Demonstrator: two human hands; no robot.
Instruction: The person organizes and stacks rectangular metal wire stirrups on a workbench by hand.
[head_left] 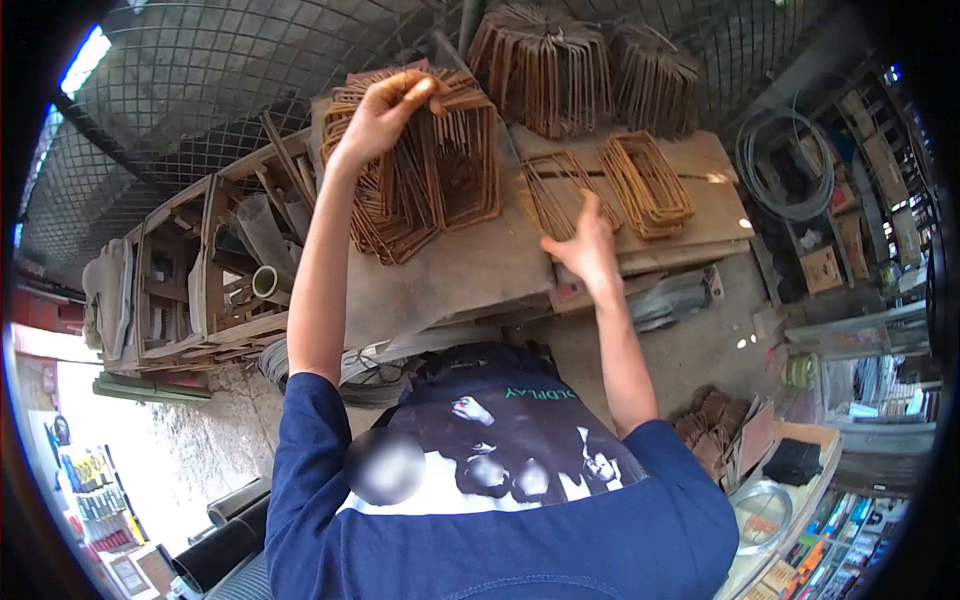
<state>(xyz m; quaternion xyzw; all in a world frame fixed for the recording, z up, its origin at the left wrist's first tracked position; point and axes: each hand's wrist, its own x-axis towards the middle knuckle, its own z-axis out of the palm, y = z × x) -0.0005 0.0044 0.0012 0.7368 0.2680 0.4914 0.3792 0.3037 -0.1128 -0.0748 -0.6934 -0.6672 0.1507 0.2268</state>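
Note:
Rusty rectangular rebar stirrups [468, 165] stand bunched together at the left of a wooden worktop. My left hand [393, 108] is over the top of this bunch, its fingers curled and pinched around the upper bar of a stirrup. Farther right, a few thin stirrups [556, 185] lie flat on the boards. My right hand [588, 248] reaches to their near right edge, thumb and fingers spread apart. Beside it lies a neat stack of smaller stirrups [645, 185].
Two larger bundles of dark stirrups [540, 75] stand at the back against wire mesh [240, 60]. The wooden worktop [440, 285] ends just before my body. A wire coil [785, 165] hangs at right; a wooden rack [200, 260] holding tubes stands at left.

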